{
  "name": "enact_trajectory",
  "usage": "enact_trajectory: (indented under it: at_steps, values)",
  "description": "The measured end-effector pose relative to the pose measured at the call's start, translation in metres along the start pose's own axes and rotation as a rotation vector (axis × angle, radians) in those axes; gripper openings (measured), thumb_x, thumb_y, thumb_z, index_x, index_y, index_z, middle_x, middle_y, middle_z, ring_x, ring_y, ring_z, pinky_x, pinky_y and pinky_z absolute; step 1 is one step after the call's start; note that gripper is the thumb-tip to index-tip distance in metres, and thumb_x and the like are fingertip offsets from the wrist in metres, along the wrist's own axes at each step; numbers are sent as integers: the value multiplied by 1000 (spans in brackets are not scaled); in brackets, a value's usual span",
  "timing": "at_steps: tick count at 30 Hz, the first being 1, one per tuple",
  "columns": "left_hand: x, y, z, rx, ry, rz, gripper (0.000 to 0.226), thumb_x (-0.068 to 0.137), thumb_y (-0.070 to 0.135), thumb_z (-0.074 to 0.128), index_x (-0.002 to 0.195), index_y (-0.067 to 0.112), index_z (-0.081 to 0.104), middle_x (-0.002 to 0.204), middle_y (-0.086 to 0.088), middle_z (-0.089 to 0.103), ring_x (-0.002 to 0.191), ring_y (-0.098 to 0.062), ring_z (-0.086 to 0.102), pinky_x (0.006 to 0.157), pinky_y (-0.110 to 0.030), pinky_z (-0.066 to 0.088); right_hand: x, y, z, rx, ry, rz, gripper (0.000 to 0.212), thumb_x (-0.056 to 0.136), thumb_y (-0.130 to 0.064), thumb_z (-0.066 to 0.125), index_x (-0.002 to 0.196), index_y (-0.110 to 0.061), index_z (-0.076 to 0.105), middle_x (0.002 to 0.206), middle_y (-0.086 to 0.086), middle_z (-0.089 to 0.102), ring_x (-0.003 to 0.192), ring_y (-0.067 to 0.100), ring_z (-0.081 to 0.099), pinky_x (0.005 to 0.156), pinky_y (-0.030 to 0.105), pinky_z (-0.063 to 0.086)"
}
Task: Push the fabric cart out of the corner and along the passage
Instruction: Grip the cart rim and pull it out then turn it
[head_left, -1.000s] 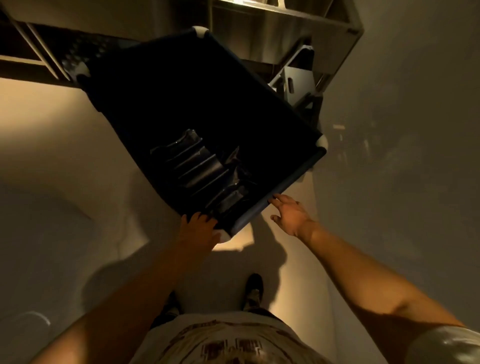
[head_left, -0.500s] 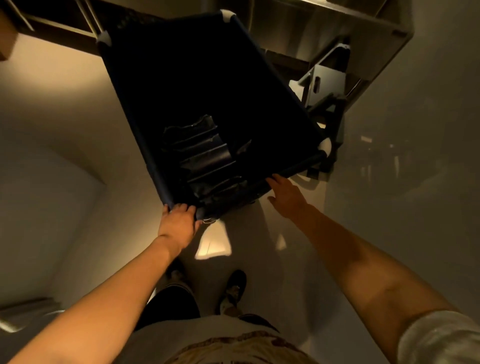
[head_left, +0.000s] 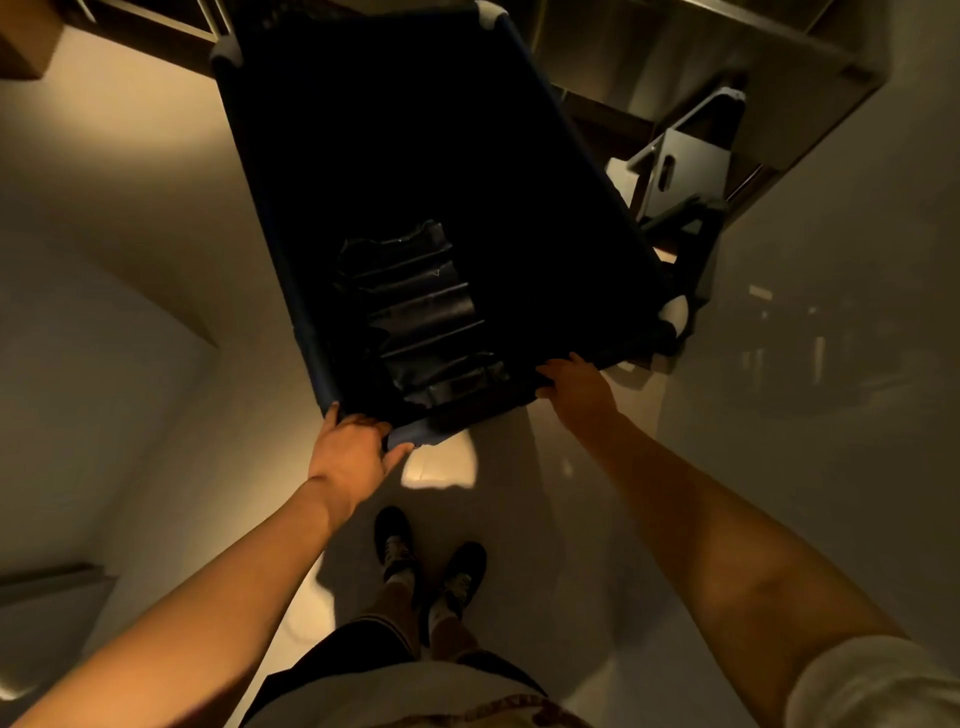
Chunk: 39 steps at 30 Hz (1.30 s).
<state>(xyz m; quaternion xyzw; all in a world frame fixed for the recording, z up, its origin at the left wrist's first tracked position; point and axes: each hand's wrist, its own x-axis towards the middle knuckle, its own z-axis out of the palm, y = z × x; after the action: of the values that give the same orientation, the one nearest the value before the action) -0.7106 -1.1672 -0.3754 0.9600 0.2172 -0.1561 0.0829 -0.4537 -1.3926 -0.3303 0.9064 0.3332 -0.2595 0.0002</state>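
The fabric cart (head_left: 291, 260) is a deep dark blue bin with pale corner caps, filling the upper middle of the head view. Dark folded material (head_left: 421, 312) lies at its bottom. My left hand (head_left: 353, 452) grips the cart's near left corner, fingers wrapped over the rim. My right hand (head_left: 576, 387) holds the near rim towards the right corner, fingers curled on the edge. My feet stand just behind the cart.
A metal shelving unit (head_left: 727, 67) stands behind the cart at the upper right. A grey step stool (head_left: 680, 166) leans beside the cart's right side. A wall (head_left: 831, 415) runs along the right; a pale wall corner (head_left: 156, 322) juts in at the left.
The cart has swung round so its long side points away from me. My right hand has closed on the near rim; my left hand stays on the corner. I have stepped forward.
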Motion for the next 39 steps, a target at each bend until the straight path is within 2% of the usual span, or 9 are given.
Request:
enact_trajectory:
  at_steps: [6,8,10,13,16,22,27,33,39]
  values:
    - [14,2,0,-7,-8,36,60,89,75,25,103,37,69,96,7,74,103,-16,66,123,-43,21,15,3,-10,21,-5,-28,37,101,-21,57,138,-16,63,143,11,60,138,32,48,116,46,36]
    - [17,5,2,30,-2,43,62,89,74,21,99,33,67,92,5,73,99,-19,65,113,-41,31,20,4,-13,20,-23,-21,37,101,-21,58,138,-18,63,144,9,59,140,31,47,119,46,32]
    - [20,11,7,78,8,45,64,90,72,18,99,29,65,93,4,72,94,-21,64,95,-40,38,24,7,-13,29,-33,-16,39,101,-25,59,140,-20,61,148,6,57,143,29,43,123,47,26]
    - [26,14,8,69,23,42,60,92,70,22,102,28,64,96,3,71,92,-22,63,83,-40,40,31,12,-14,34,-28,-12,40,101,-31,58,140,-25,60,149,0,55,146,23,41,127,46,18]
    - [37,11,6,23,26,50,56,92,68,27,108,28,64,102,2,70,96,-23,63,84,-41,40,43,9,-18,30,-31,5,41,100,-35,59,140,-27,60,150,-1,55,147,21,40,128,44,13]
    - [55,4,-4,-28,32,23,54,93,69,28,107,28,61,104,2,69,99,-23,60,86,-41,39,66,-4,-32,46,12,17,40,97,-30,64,137,-27,63,148,-1,57,144,22,41,124,35,22]
    - [69,-1,-11,-88,38,13,54,93,67,27,111,31,62,103,2,70,98,-23,60,85,-41,37,87,-10,-48,36,-26,4,43,100,-30,61,142,-25,59,151,1,53,148,23,37,128,42,13]
    - [90,-2,-15,-57,42,-77,59,92,69,25,112,29,64,103,1,72,98,-23,63,86,-40,39,121,-7,-67,68,-37,-127,37,97,-24,65,134,-20,66,147,4,57,145,28,41,125,49,23]
    - [112,-3,-21,-92,6,-205,68,92,72,21,129,29,58,118,1,69,113,-24,60,100,-42,39,159,0,-83,28,46,-271,42,95,-40,68,133,-25,65,139,1,64,138,24,50,121,43,29]
